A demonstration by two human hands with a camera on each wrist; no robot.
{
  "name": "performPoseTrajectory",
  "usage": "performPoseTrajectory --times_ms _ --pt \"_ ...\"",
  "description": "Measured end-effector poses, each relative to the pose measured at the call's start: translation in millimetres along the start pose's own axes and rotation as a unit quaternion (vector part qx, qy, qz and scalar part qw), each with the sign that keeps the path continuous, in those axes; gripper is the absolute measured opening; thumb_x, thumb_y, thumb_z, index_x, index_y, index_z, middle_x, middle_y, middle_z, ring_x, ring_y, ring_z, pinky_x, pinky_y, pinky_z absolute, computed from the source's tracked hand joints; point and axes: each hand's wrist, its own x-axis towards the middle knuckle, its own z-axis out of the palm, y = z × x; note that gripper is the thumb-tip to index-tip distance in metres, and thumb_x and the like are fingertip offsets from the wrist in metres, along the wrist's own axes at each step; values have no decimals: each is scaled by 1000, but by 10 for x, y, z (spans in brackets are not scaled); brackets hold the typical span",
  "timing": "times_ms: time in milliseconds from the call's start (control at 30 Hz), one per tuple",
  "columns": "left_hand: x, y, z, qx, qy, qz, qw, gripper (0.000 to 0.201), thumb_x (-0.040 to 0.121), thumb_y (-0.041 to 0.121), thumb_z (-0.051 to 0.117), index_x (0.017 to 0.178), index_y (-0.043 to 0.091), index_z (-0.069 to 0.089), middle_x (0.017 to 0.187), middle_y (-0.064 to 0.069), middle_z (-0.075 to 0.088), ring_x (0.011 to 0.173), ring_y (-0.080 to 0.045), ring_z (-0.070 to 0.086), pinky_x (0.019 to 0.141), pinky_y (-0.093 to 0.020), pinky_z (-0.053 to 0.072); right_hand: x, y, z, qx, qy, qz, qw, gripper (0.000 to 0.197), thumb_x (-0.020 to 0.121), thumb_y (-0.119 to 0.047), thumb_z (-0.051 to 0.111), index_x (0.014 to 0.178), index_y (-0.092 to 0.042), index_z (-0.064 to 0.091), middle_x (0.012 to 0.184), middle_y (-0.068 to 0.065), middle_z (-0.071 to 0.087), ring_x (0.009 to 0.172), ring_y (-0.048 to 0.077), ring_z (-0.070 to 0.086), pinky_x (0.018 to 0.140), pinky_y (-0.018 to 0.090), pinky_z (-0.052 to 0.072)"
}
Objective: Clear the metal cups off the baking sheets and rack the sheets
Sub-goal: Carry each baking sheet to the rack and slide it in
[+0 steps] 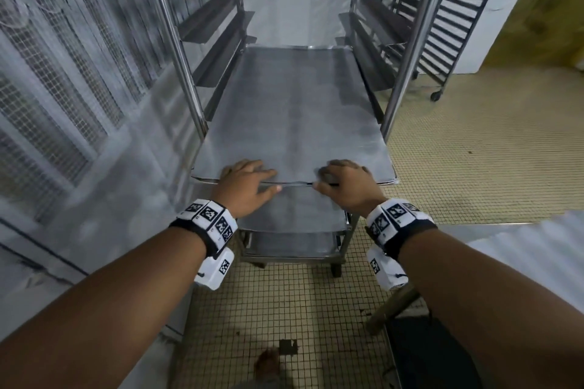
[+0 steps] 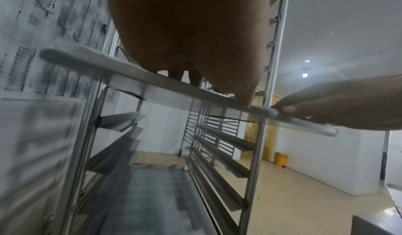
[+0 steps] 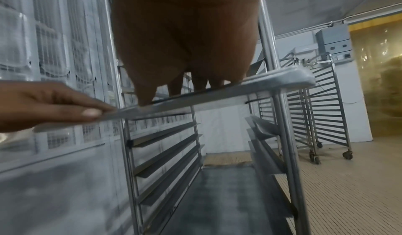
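Note:
An empty metal baking sheet lies flat on the runners of a steel rack, with its near end sticking out toward me. My left hand holds the near rim left of centre, fingers spread on top and thumb along the front edge. My right hand holds the same rim right of centre, fingers curled on top and thumb at the edge. The wrist views show the rim pinched from both sides. No metal cups are in view.
Another sheet sits on a lower level of the rack, with empty runners between. A second wheeled rack stands behind on the right. A mesh-fronted wall runs close on the left. Tiled floor lies to the right.

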Motion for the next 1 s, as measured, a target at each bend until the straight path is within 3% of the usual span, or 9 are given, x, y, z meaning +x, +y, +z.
performPoseTrajectory --times_ms 67,233,333,433,500,633,700,900,1000 --pt "-33 27 46 -5 23 -6 1000 71 84 72 30 142 38 55 158 -1 42 149 -25 29 118 -45 17 -56 21 80 0 47 -13 999 44 96 -59 47 127 -32 63 138 -4 56 133 18 45 111 49 30" --pt "-35 1 137 -23 63 -1 998 66 87 68 34 133 32 66 151 0 52 145 -24 36 116 -42 21 -92 73 229 -17 122 -34 992 39 97 -55 47 115 -30 71 130 -6 64 125 15 54 107 48 37" --pt "13 7 162 -12 85 -2 996 72 88 75 30 134 30 65 150 0 52 144 -23 37 117 -44 19 -33 88 259 -22 133 -17 991 40 97 -58 44 116 -33 70 134 -9 62 131 15 50 112 52 27" --pt "116 -2 160 33 85 -34 995 63 96 72 34 143 34 54 157 2 42 148 -19 27 119 -54 3 77 123 254 -43 114 15 992 44 97 -64 38 124 -39 64 142 -14 54 140 18 40 115 58 11" --pt "214 -39 163 46 83 -46 994 62 97 71 31 145 37 48 159 3 37 150 -19 22 118 -57 -1 166 164 264 -51 104 24 993 46 98 -63 35 128 -40 60 147 -14 49 143 20 34 116 58 8" --pt "494 -231 178 54 73 -19 996 70 94 74 17 148 39 44 161 3 35 150 -20 22 116 -49 18 365 258 290 -59 126 -1 990 43 102 -53 33 132 -34 57 148 -8 50 142 24 37 113 54 21" --pt "660 -323 153 40 72 -18 996 76 89 76 12 147 40 46 161 5 36 151 -20 23 114 -45 20 510 291 284 -64 128 -1 990 42 103 -51 34 133 -33 57 148 -8 49 142 24 37 111 53 24" --pt "1188 -470 88 24 81 -19 996 80 85 78 12 141 39 55 157 6 45 149 -23 30 112 -45 22 1042 372 240 -64 85 50 993 46 102 -56 26 141 -42 48 155 -17 37 148 16 24 118 53 2" --pt "1444 -523 67 24 73 -20 997 73 90 75 19 141 39 55 156 8 45 149 -23 31 112 -45 22 1284 426 208 -58 75 64 993 47 102 -57 24 142 -44 46 156 -18 35 149 16 22 118 55 0"
